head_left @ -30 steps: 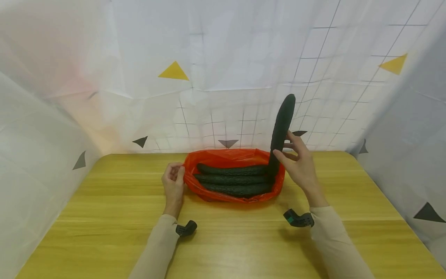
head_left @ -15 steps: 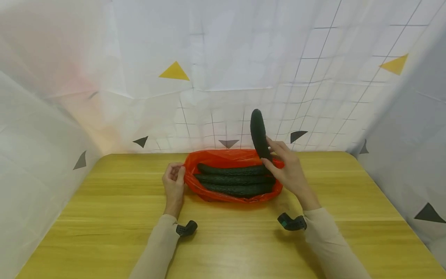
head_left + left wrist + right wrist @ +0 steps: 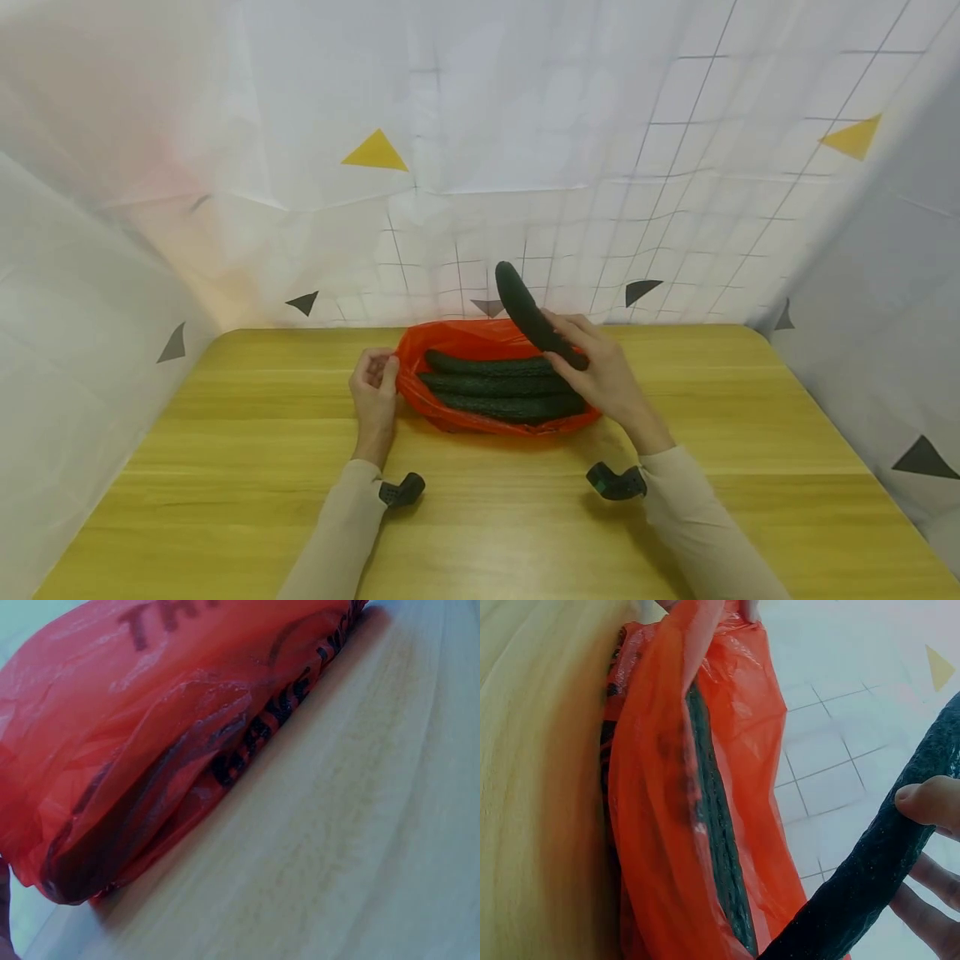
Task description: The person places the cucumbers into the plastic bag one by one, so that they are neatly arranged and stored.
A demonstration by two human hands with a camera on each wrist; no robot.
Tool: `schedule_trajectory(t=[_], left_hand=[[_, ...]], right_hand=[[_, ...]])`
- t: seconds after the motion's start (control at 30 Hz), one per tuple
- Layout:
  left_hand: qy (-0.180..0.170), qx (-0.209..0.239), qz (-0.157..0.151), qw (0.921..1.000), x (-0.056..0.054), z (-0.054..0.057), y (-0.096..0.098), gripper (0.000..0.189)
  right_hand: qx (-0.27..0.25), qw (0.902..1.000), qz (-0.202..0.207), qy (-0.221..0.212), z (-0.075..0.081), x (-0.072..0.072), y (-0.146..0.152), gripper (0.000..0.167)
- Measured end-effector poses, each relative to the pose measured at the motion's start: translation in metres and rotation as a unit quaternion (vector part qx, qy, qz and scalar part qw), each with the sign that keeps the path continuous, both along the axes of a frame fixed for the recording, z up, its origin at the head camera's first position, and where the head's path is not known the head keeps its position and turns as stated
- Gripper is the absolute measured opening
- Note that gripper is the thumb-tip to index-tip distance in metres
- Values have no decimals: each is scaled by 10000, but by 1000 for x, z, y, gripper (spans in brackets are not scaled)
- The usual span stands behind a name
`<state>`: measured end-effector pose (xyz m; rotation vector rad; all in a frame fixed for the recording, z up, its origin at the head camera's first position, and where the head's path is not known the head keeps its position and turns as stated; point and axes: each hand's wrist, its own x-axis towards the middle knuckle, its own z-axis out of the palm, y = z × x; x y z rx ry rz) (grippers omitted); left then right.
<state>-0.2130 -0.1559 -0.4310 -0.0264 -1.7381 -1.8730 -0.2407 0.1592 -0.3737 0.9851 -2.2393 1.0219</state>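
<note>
My right hand point(image 3: 603, 375) grips a dark green cucumber point(image 3: 525, 308) near its lower end. The cucumber tilts up to the left over a red plastic bag point(image 3: 480, 333) on the table. Thumb and fingers lie on opposite sides of the cucumber point(image 3: 877, 855) in the right wrist view. Inside the open bag, three more cucumbers point(image 3: 498, 386) lie side by side, their right ends partly covered by my right hand. At the bag's left end, my left hand point(image 3: 373, 387) pinches the rim. Dark printed letters show on the bag's side point(image 3: 172, 690) in the left wrist view.
The wooden table point(image 3: 480, 517) extends to both sides and in front of the bag. Behind it hangs a white sheet point(image 3: 487, 100) with grid lines and yellow and black triangles. Similar sheeting point(image 3: 75, 275) stands at the left and right.
My right hand has moved left and slightly down with its cucumber. The cucumber has swung from nearly upright to leaning left over the bag. My left hand has stayed at the rim.
</note>
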Motion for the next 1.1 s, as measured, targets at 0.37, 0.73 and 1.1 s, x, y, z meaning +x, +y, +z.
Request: schedule_trajectory(t=[0.37,0.73,1.1], left_hand=[[86,106,-48,9999,0,-1,2,21],[-27,-18,13,10000,1,2,3,21],[71,16,47,10000,0,2,3,19]], right_hand=[[546,9983,-62,183,-10,-1,-12,52],[738,9972,-93,92,-14,-2,-18,49],[911,9958,9,35,-18,-4,-23,44]])
